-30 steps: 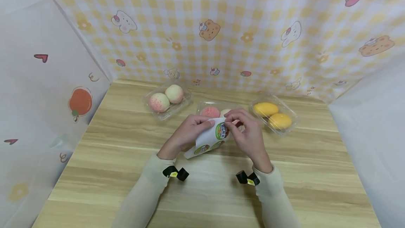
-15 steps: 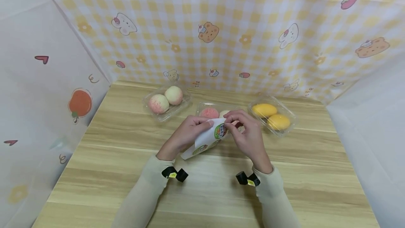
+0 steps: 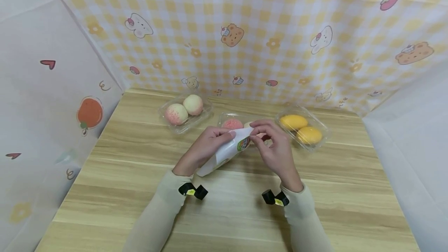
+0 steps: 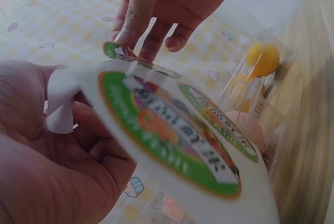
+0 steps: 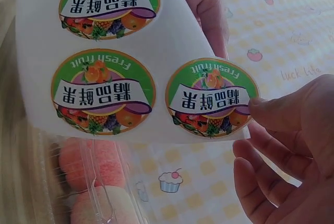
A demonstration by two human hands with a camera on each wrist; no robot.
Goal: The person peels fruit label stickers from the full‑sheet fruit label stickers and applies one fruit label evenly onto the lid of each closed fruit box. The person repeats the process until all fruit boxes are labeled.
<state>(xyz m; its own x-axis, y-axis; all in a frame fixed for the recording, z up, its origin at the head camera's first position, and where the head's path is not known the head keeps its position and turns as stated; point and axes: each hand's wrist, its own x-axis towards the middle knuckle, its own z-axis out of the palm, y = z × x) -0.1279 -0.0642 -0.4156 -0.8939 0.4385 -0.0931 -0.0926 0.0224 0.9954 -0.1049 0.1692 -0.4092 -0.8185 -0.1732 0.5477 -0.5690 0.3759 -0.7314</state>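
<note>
My left hand [image 3: 210,143] grips a white sheet of stickers [image 3: 222,151] over the middle of the table, thumb on its upper side. Oval green-rimmed fruit stickers printed "Fresh fruit" [image 5: 103,92] cover the sheet. At its right edge my right hand [image 3: 274,143] pinches the end of one oval sticker [image 5: 211,98] between thumb and index finger. That sticker's pinched end stands up off the sheet [image 4: 209,203] in the left wrist view. Behind the hands, a clear plastic box [image 3: 224,116] with pink and pale peaches [image 3: 232,123] is partly hidden.
At the back left stands a clear box [image 3: 183,129] with two pink-and-cream peaches [image 3: 176,114]. Another clear box [image 3: 323,127] at the back right holds two yellow mangoes [image 3: 309,135]. A checked cloth [image 3: 252,57] hangs behind the wooden table [image 3: 350,189].
The sheet has tilted and bent, so its printed face shows less in the head view. Both hands stay almost in place, still holding sheet and sticker.
</note>
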